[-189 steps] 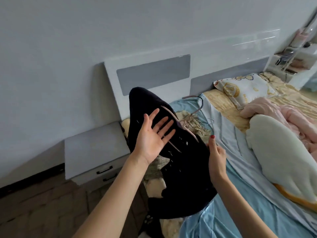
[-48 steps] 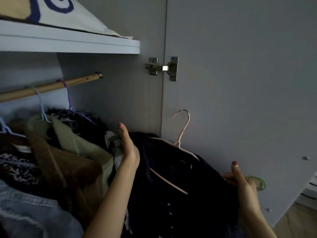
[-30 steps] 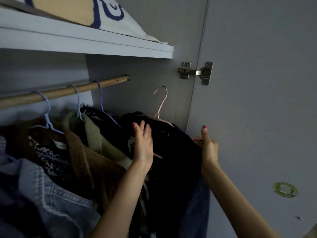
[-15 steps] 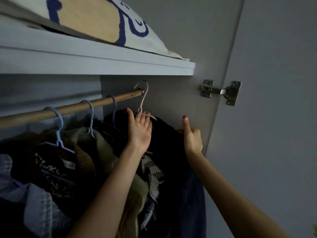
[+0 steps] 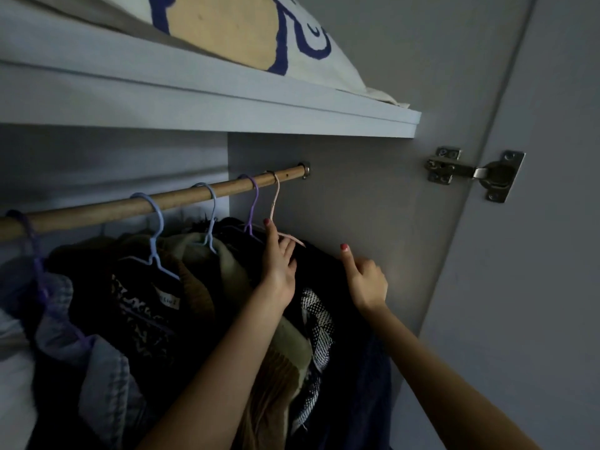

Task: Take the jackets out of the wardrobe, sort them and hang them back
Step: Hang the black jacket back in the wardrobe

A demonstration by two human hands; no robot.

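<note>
A dark jacket [image 5: 319, 264] hangs on a pink hanger [image 5: 274, 203], whose hook sits over the far right end of the wooden rod [image 5: 97, 212] in the wardrobe. My left hand [image 5: 277, 264] holds the hanger at its neck, index finger pointing up along the wire. My right hand [image 5: 365, 280] grips the jacket's right shoulder with curled fingers and a raised thumb. Several other jackets hang to the left on blue and purple hangers: an olive and brown one [image 5: 207, 254], a dark patterned one [image 5: 143, 306] and a denim one [image 5: 107, 378].
A white shelf [image 5: 227, 105] runs just above the rod and carries a cream cushion with blue lines [image 5: 227, 30]. The wardrobe's side wall [image 5: 357, 196] is close on the right of the jacket. The open door [image 5: 535, 287] hangs from a metal hinge [image 5: 474, 172].
The dark jacket was carried from the bed to the wardrobe and lifted. Its pink hook, half a second ago at the rod's end, now sits over the rod beside the purple hanger.
</note>
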